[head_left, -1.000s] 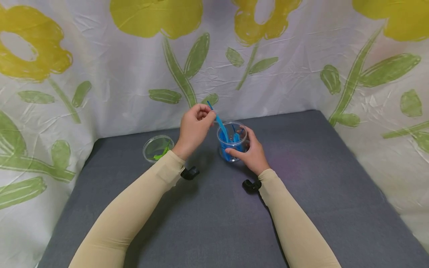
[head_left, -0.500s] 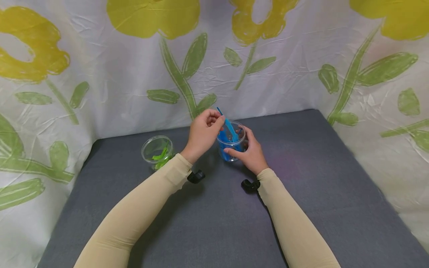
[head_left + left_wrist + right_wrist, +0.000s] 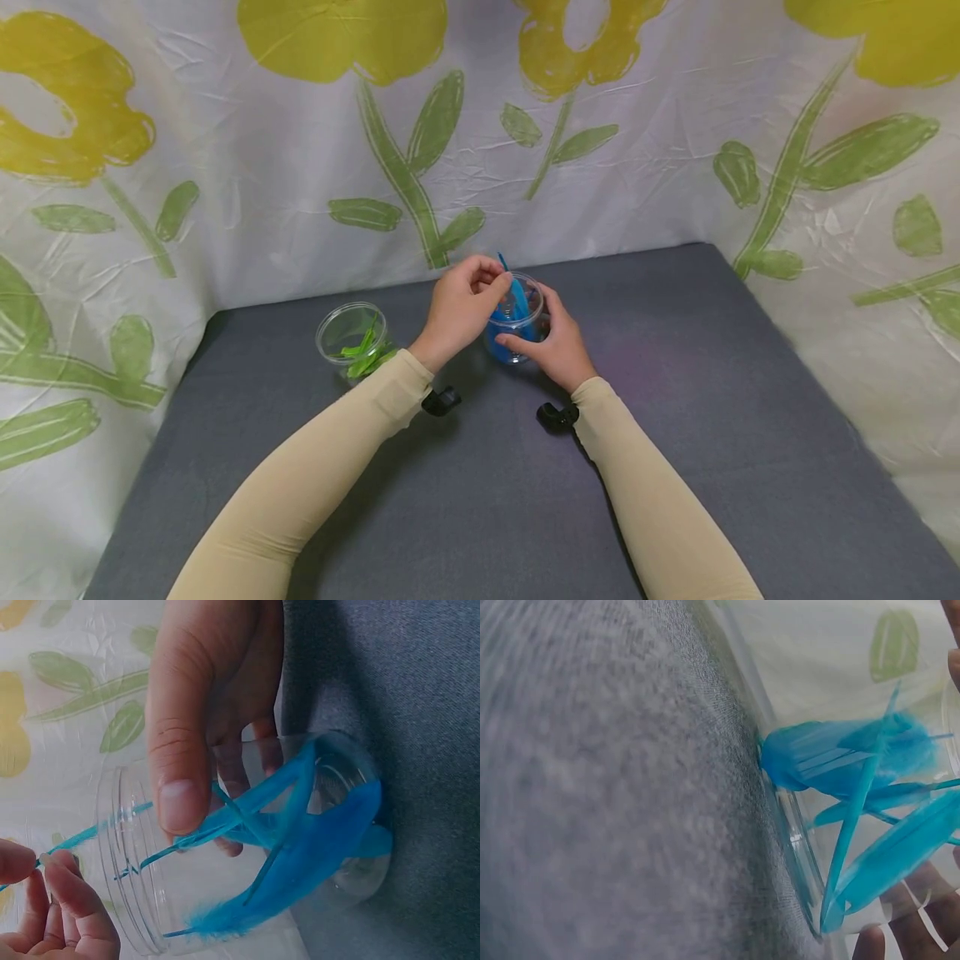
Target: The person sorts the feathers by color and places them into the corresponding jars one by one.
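My left hand [image 3: 461, 310] pinches a blue feather [image 3: 520, 297] by its quill, and the feather's vane reaches down through the mouth of a clear plastic jar [image 3: 513, 359]. In the left wrist view the quill of this held feather [image 3: 75, 839] passes between thumb and fingertips, just outside the jar's rim. With thumb and fingers on opposite sides, my right hand [image 3: 564, 343] grips the jar, which stands upright on the table. Several blue feathers [image 3: 300, 859] lie at various angles inside it, some with quills pointing toward the opening.
A second clear jar [image 3: 321, 340] with green feathers [image 3: 363, 360] stands to the left, partly behind my left forearm. Dark grey cloth [image 3: 480, 500] covers the table. A flower-print curtain [image 3: 285, 167] hangs along the back and sides. Black cameras [image 3: 557, 417] sit at both wrists.
My left hand has moved right and down toward the blue feathers' jar, lowering the pinched feather deeper into it. More of the green feathers' jar shows now. My right hand stays on its jar.
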{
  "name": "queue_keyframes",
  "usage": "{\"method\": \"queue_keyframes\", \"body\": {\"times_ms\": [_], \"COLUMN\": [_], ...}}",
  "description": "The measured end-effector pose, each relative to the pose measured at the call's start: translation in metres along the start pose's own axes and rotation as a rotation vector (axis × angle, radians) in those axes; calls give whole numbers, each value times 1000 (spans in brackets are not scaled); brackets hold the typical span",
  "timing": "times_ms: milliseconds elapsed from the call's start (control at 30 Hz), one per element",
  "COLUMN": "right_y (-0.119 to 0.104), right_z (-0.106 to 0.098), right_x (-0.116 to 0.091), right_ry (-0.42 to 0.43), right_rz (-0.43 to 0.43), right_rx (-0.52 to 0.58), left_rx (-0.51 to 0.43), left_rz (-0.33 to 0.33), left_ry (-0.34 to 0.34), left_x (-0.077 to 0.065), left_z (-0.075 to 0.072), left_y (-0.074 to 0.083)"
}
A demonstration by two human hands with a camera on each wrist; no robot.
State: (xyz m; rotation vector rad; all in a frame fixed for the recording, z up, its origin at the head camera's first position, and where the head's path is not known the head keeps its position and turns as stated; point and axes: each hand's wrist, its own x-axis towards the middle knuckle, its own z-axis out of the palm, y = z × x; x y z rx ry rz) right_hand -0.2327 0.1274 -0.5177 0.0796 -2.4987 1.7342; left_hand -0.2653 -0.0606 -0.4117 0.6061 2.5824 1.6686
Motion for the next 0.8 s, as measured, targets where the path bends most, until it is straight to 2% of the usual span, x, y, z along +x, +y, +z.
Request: {"method": "queue_keyframes", "body": {"times_ms": [267,433,633,800], "right_y": [0,4,15,29], "right_z": [11,13,-9,-31], "right_x": [2,1,-7,-19], "right_ry": [-31,-54,-48,-33], "right_rz": [-30,-41,-10,51], "right_rx": [11,24,-22,-67], "left_rx": [12,22,52,210], "left_rz": [-32,-20,69,159], "left_ry": [57,94,144,234], "left_x": [-11,-22,-32,-47], "left_z": [-14,-23,-33,-59], "left_y": [-11,-12,-5,-17]}}
